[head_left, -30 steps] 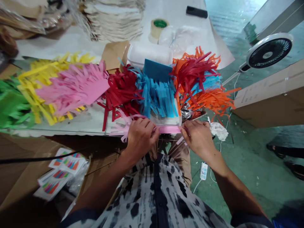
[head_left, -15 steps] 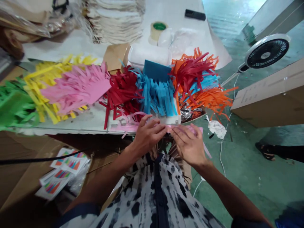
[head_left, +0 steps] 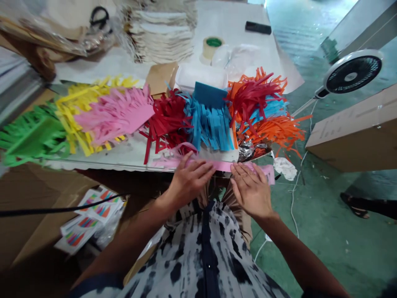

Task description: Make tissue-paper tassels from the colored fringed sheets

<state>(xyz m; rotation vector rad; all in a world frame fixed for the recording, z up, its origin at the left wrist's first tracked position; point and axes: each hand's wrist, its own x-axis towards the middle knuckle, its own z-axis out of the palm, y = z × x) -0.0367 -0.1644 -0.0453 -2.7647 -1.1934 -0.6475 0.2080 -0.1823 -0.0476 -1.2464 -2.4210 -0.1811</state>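
A pink fringed paper strip (head_left: 223, 166) lies along the near edge of the table (head_left: 102, 159). My left hand (head_left: 190, 180) lies flat on its left part, fingers stretched out. My right hand (head_left: 252, 189) presses flat on the strip's right part, fingers together and extended. Just beyond the strip is a white card (head_left: 217, 155) covered with blue fringe (head_left: 208, 124). Red fringe (head_left: 167, 120) lies to the left of the blue.
Piles of fringed paper cross the table: green (head_left: 29, 134), yellow (head_left: 77, 103), pink (head_left: 116, 114), orange and red (head_left: 263, 107). A tape roll (head_left: 211, 46), a white box (head_left: 201, 76) and stacked paper (head_left: 164, 33) sit behind. A fan (head_left: 352, 74) and a carton (head_left: 356, 128) stand right.
Both hands went from pinching the pink strip to lying flat on it. My right hand slid left toward the middle; the strip's right end now shows beyond it.
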